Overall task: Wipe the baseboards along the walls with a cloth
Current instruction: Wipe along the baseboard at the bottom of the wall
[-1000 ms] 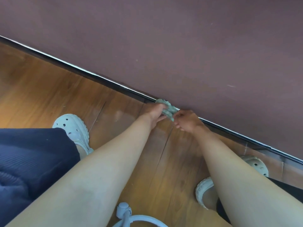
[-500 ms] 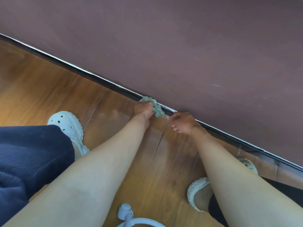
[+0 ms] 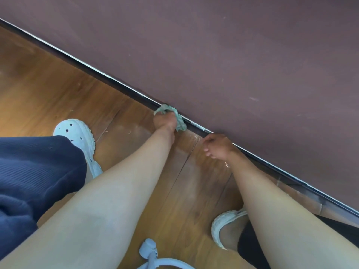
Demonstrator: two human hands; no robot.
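A dark baseboard (image 3: 108,81) with a thin pale top edge runs diagonally from upper left to lower right under a maroon wall (image 3: 233,55). My left hand (image 3: 164,122) grips a crumpled pale green cloth (image 3: 179,121) and holds it against the baseboard. My right hand (image 3: 217,145) hovers just to the right of it, close to the baseboard, with fingers loosely curled and nothing in them.
Wooden floor (image 3: 48,94) stretches to the left. My white clogs sit at left (image 3: 77,134) and lower right (image 3: 225,228). Dark blue fabric (image 3: 29,171) covers my left knee. A pale blue hose-like object (image 3: 153,255) lies at the bottom edge.
One second ago both hands held the cloth. My right hand has let go, and my left hand has slid the cloth leftward along the baseboard, widening the gap between the hands.
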